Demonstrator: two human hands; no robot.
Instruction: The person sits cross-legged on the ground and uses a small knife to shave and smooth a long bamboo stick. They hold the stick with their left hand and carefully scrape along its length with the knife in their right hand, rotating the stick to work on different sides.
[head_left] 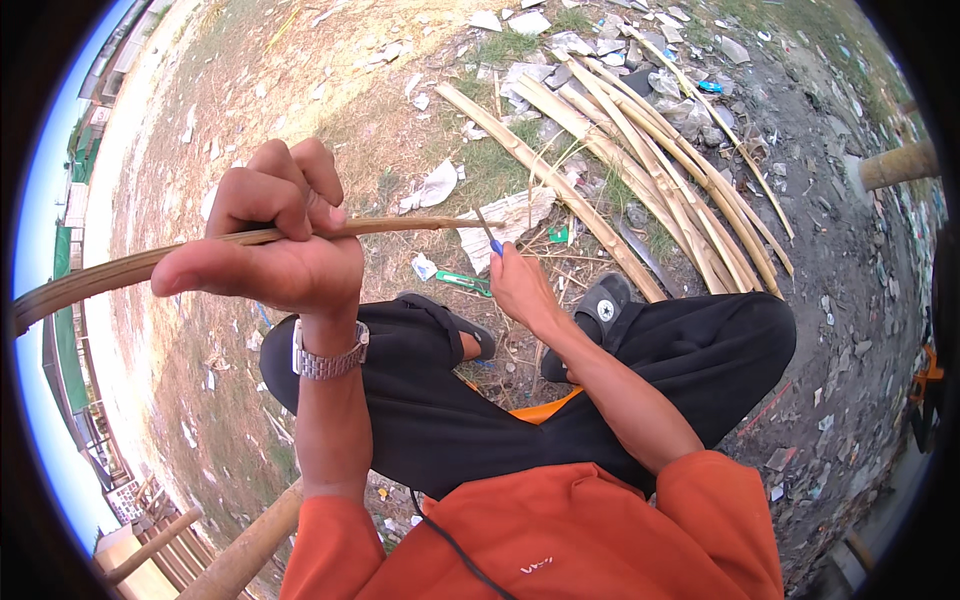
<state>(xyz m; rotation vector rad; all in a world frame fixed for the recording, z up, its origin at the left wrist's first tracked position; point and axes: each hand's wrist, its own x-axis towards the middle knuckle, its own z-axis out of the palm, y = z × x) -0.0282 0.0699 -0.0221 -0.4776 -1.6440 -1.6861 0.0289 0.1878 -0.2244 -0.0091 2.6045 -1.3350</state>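
A long, narrow bamboo strip (pixel 90 278) runs across in front of me from the far left edge. My left hand (pixel 285 230), with a metal-banded watch at the wrist, is raised with its fingers curled over the strip and its thumb stretched along it. The strip's thin right end is close to a small blue-handled tool (pixel 493 240) with a short, thin metal blade. My right hand (pixel 522 288) is closed round that handle, low between my knees; whether the blade touches the strip I cannot tell.
Several split bamboo lengths (pixel 640 150) lie on the ground ahead and right. Beside them rests a flat metal blade (pixel 645 252). A pale, splintered slab (pixel 508 222) and a green strip-shaped item (pixel 463 283) lie near my feet. Bamboo poles (pixel 250 540) stand lower left.
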